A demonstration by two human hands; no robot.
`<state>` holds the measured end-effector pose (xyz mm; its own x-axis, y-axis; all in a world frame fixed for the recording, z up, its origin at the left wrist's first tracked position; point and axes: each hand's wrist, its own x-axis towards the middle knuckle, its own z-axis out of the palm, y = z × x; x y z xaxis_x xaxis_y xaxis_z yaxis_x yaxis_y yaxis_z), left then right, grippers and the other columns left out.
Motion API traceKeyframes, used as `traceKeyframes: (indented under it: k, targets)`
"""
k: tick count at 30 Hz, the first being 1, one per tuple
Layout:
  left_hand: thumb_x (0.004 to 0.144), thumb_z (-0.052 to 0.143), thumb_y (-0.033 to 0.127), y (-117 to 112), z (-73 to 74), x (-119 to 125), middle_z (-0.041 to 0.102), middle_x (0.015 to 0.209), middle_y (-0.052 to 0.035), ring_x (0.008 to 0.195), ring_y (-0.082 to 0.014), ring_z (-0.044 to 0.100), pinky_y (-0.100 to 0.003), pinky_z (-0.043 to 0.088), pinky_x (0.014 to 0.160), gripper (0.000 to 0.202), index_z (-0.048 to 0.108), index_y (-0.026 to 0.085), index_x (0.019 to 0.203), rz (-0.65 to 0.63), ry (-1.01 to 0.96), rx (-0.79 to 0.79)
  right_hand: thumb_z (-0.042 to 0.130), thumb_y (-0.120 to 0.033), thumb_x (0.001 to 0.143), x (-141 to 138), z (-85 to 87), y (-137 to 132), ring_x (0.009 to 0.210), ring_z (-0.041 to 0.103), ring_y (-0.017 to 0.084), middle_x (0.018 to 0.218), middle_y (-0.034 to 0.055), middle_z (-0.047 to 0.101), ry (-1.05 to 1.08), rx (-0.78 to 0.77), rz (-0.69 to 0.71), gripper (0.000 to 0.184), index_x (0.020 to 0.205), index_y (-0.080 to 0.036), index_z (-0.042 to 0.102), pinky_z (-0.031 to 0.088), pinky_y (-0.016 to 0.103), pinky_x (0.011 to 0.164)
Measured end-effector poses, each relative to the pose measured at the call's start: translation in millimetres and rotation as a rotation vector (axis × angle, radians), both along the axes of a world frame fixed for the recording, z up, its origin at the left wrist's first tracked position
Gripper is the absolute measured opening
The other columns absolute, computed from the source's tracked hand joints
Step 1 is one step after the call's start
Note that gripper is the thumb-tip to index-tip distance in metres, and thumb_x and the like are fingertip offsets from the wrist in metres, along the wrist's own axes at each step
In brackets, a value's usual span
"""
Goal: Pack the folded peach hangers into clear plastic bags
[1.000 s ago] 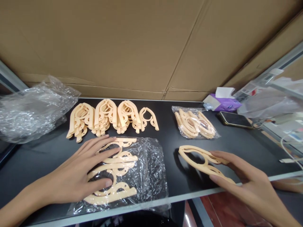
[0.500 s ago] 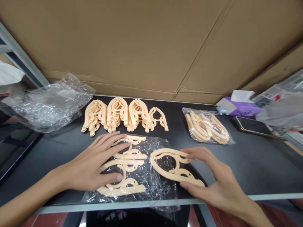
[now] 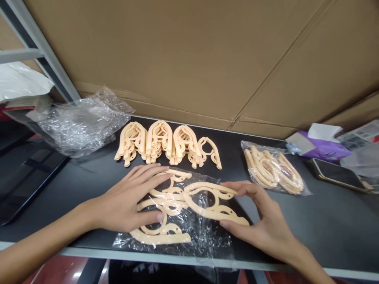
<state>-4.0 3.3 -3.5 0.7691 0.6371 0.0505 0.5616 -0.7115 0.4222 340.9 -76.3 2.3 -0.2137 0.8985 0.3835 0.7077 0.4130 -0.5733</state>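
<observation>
My right hand (image 3: 257,217) grips a cream folding clothes hanger (image 3: 204,213) between thumb and fingers at its two arm ends. The hanger's rounded end overlaps the arm ends of the hangers in a clear plastic bag (image 3: 204,246). Two folded hangers lie side by side there, the nearer one (image 3: 161,238) partly covered by my hand. My left hand (image 3: 127,201) rests flat over the bag and both hangers, fingers stretched out and the thumb apart. Whether the held hanger is inside the bag or over it, I cannot tell.
Several stacks of folded hangers (image 3: 160,142) stand behind the bag. A filled bag of hangers (image 3: 272,169) lies to the right, near a phone (image 3: 337,173) and a purple tissue pack (image 3: 325,148). Crumpled clear bags (image 3: 85,122) are at left, and a cardboard wall (image 3: 189,59) rises behind.
My right hand has moved the hanger left, so its rounded end now overlaps the bagged hangers. My left hand keeps its place on the bag. The whole view has shifted slightly.
</observation>
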Motion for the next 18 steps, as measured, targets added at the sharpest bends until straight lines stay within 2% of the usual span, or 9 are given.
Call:
traceKeyframes:
  k: [2, 6, 9, 14, 18]
  targets:
    - [0.093, 0.06, 0.062, 0, 0.2, 1, 0.034, 0.165, -0.0077, 0.15, -0.0358, 0.032, -0.056, 0.035, 0.119, 0.081, 0.026, 0.031, 0.16, 0.035, -0.021, -0.011, 0.08, -0.039, 0.079, -11, -2.2, 6, 0.107, 0.072, 0.028, 0.115, 0.01, 0.073, -0.049, 0.007, 0.013, 0.045, 0.105, -0.028, 0.045, 0.059, 0.043, 0.087]
    - [0.089, 0.062, 0.068, 0, 1.0, 3, 0.029, 0.168, -0.0124, 0.151, -0.0377, 0.031, -0.057, 0.034, 0.12, 0.094, 0.021, 0.024, 0.162, 0.105, -0.008, -0.056, 0.08, -0.04, 0.079, -31, -3.4, 22, 0.114, 0.069, 0.03, 0.126, 0.0134, 0.068, -0.1, 0.019, 0.03, 0.056, 0.121, -0.026, 0.045, 0.059, 0.047, 0.091]
    - [0.091, 0.06, 0.067, 1, -0.2, 3, 0.029, 0.168, -0.0127, 0.152, -0.0367, 0.03, -0.058, 0.031, 0.122, 0.09, 0.023, 0.023, 0.161, 0.124, -0.049, -0.07, 0.078, -0.04, 0.08, -38, -2.4, 30, 0.117, 0.067, 0.031, 0.127, 0.0138, 0.066, -0.094, 0.043, 0.072, 0.057, 0.125, -0.025, 0.046, 0.058, 0.047, 0.095]
    - [0.096, 0.057, 0.06, 3, -4.1, 3, 0.034, 0.165, -0.0116, 0.152, -0.0328, 0.031, -0.055, 0.031, 0.123, 0.078, 0.029, 0.023, 0.159, 0.172, -0.121, -0.078, 0.08, -0.047, 0.078, -31, -5.2, 29, 0.116, 0.066, 0.031, 0.126, 0.0106, 0.066, -0.133, -0.029, 0.031, 0.068, 0.133, -0.027, 0.045, 0.058, 0.047, 0.095]
    - [0.095, 0.06, 0.057, 3, -6.4, 3, 0.038, 0.163, -0.0119, 0.15, -0.0337, 0.034, -0.055, 0.034, 0.122, 0.076, 0.034, 0.022, 0.157, 0.175, -0.127, -0.074, 0.08, -0.052, 0.077, -17, -8.6, 20, 0.119, 0.061, 0.034, 0.129, 0.0116, 0.06, -0.193, -0.058, -0.021, 0.069, 0.133, -0.029, 0.046, 0.054, 0.054, 0.099]
